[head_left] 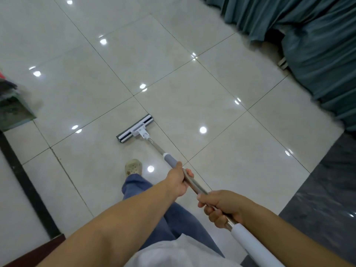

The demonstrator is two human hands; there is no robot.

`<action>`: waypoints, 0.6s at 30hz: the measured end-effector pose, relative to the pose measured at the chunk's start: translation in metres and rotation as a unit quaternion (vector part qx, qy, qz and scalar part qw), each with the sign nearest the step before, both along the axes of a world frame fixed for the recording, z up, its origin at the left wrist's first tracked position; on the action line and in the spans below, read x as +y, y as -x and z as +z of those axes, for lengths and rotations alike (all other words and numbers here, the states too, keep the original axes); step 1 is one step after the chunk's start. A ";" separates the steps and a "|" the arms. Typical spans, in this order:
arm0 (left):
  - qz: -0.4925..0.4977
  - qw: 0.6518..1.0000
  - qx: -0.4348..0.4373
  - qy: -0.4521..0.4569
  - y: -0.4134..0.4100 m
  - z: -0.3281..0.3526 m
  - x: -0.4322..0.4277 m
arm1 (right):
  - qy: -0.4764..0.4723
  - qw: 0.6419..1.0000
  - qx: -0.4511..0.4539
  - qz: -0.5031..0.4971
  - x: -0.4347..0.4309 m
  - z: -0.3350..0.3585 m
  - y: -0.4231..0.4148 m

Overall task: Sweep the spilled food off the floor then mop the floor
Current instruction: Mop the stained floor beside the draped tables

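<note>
Nearby — teal curtain [317, 45], dustpan [13, 110], mop [134, 129] between

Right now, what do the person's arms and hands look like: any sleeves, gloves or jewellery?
The left forearm and right forearm are bare, with no sleeves in view. The left hand and right hand wear no gloves, and no watch, ring or bracelet shows. Also worn: a white top, blue trousers and a beige perforated clog.

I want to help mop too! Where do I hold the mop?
Hold the mop by its slanted pole, above the grey sleeve and below the white end. Come from above: the pole leans up toward you, and the flat head lies on the floor.
</note>
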State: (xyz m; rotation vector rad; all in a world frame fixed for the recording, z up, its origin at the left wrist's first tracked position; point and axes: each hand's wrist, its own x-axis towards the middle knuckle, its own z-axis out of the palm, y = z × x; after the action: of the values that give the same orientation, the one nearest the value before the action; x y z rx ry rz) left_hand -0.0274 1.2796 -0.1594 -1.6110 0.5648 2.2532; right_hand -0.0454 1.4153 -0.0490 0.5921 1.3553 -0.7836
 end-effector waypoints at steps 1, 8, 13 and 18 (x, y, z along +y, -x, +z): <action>0.002 1.000 -0.001 0.003 0.002 -0.002 -0.002 | 0.005 1.000 0.011 0.013 -0.002 -0.003 0.001; -0.003 0.999 0.001 0.037 0.031 -0.022 -0.040 | 0.040 0.999 0.027 -0.001 -0.041 -0.023 0.018; 0.046 0.996 0.011 0.071 0.076 -0.035 -0.136 | 0.082 0.996 -0.003 -0.025 -0.142 -0.041 0.058; 0.058 0.994 0.023 0.086 0.129 -0.047 -0.231 | 0.079 0.996 -0.005 -0.048 -0.242 -0.045 0.110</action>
State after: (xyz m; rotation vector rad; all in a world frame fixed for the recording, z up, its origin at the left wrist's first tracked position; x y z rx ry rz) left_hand -0.1564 1.0484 -0.2063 -1.7178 0.7126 2.3874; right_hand -0.1553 1.1737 -0.0943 0.5391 1.2500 -0.9557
